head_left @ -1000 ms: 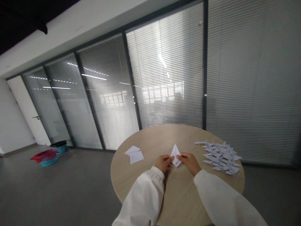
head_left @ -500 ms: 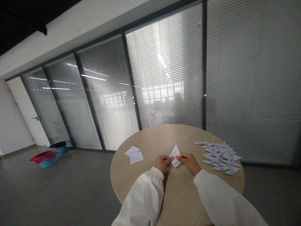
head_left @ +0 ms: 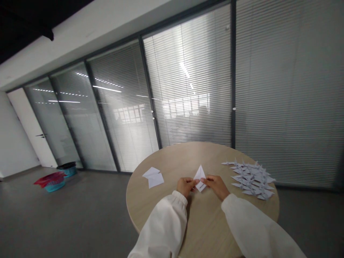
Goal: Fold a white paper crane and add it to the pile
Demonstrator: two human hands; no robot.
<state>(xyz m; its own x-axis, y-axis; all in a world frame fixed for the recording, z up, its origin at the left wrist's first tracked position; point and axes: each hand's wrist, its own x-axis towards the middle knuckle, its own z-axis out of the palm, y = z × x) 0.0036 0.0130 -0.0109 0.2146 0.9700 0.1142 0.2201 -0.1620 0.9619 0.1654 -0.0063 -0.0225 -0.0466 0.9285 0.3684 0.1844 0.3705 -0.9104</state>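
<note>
Paper diamond (head_left: 200, 173) pinched by left hand (head_left: 186, 186) and right hand (head_left: 217, 185).

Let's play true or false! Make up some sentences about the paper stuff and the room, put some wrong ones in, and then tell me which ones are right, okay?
1. The left hand and the right hand both hold the folded paper. True.

2. The folded paper is bright green. False: it is white.

3. The pile of pointy paper shapes lies on the table, to the right of both hands. True.

4. Nothing lies on the table to the left of the hands. False: more white paper lies there.

5. A blue bin with a red bag stands on the floor. True.

6. The table has a square top. False: its edge is curved.
</note>
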